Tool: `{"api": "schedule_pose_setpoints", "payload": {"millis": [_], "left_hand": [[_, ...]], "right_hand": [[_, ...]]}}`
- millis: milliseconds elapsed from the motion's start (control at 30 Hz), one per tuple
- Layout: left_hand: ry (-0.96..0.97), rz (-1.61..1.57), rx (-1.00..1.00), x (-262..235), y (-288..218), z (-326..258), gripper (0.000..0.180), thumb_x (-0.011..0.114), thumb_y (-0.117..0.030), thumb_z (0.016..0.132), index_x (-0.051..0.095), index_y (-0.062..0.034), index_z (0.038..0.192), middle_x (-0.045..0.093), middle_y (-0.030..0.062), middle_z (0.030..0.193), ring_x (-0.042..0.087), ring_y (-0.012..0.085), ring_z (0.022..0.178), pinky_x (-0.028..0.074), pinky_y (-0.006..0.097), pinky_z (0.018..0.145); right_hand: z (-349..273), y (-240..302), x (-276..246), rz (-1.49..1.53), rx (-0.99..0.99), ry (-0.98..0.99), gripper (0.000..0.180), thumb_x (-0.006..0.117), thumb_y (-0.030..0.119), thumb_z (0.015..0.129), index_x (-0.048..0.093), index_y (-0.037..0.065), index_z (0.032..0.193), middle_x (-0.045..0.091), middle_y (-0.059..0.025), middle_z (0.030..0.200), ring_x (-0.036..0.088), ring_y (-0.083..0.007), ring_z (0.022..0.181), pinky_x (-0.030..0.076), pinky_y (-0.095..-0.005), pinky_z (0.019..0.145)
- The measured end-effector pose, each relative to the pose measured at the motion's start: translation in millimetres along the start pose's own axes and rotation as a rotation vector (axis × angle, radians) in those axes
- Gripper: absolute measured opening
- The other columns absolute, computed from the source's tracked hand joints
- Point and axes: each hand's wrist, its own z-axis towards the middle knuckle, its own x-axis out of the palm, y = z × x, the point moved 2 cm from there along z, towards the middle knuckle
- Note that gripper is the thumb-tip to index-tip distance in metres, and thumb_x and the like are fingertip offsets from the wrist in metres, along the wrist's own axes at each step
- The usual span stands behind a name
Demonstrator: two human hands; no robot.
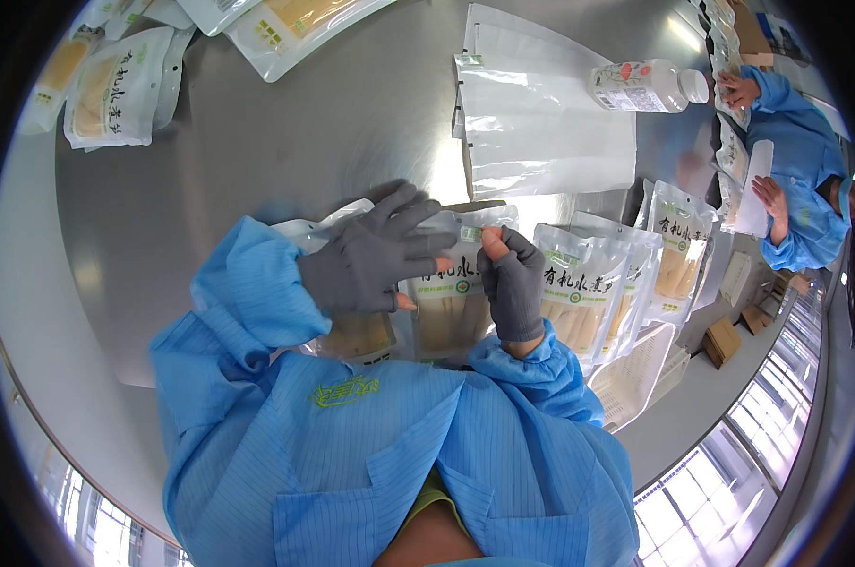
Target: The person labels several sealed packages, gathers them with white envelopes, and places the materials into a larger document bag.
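Note:
My left hand [378, 253], in a grey fingerless-tip glove, lies with fingers spread over the left part of a clear-and-white pouch [451, 307] of pale strips. Beside the pouch's upper right edge, my right hand [513, 283], gloved the same way, is closed with thumb and finger pinched together. What sits in that pinch, if anything, is too small to make out. A small green label [470, 233] shows on the pouch's top between my hands. Another pouch [361, 335] is partly hidden under my left hand and forearm.
More filled pouches [579, 283] stand to the right, near a white plastic basket [631, 378]. White glossy sheets [546, 123] lie ahead on the metal table [305, 123], with a bottle [640, 87] on them. Pouches [120, 90] lie far left. A co-worker [801, 170] in blue handles pouches at right.

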Motion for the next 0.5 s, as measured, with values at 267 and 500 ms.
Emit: {"api": "schedule_pose_setpoints", "payload": {"millis": [267,500], "left_hand": [[0.144,0.064,-0.116,9.5,7.6,-2.4,0.071,0.081,-0.045,0.052,0.063,-0.0335,0.119,0.038,0.0047,0.146,0.02,0.0377,0.138,0.012,0.059,0.115],[0.176,0.093,-0.146,10.4,7.8,-3.7,0.067,0.08,-0.047,0.054,0.064,-0.0367,0.117,0.036,0.0055,0.147,0.02,0.0364,0.139,0.008,0.059,0.115]], "right_hand": [[9.0,-15.0,6.6,-0.378,-0.135,0.072,0.022,0.063,0.016,0.088,0.068,-0.003,0.096,0.061,-0.0018,0.064,0.052,-0.0057,0.054,0.042,-0.0219,0.051],[14.9,-24.8,5.2,-0.584,-0.199,0.041,0.023,0.063,0.018,0.087,0.069,-0.003,0.095,0.062,-0.006,0.061,0.057,-0.007,0.056,0.046,-0.0244,0.053]]}}
